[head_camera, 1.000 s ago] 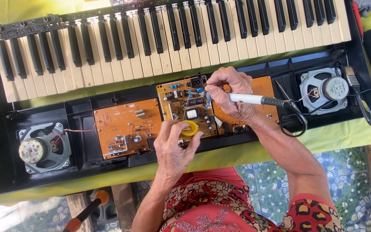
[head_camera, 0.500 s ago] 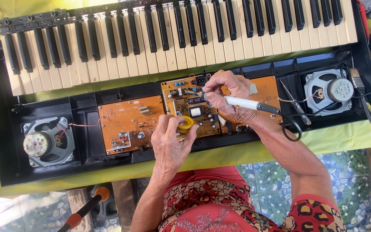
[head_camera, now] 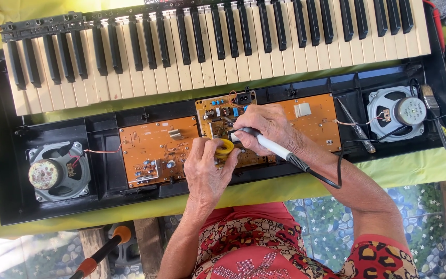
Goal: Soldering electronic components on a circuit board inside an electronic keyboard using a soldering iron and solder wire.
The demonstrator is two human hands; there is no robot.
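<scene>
Holding soldering iron [head_camera: 274, 149], right hand [head_camera: 267, 129] over circuit board [head_camera: 223, 111] inside keyboard case [head_camera: 104, 178].

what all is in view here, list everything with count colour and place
keyboard keys: one row, cream and black, across the top
keyboard case: one, black, opened, on the cloth
circuit boards: three, orange, in the middle of the case
speakers: two, grey, at the left and right ends of the case
cloth: one, yellow-green, under the case
yellow roll: one, held by the left hand over the middle board
soldering iron: one, white with black cord, in the right hand
screwdriver: one, lying beside the right speaker
brush: one, at the case's right edge
left hand: one, on the roll
right hand: one, gripping the iron
</scene>
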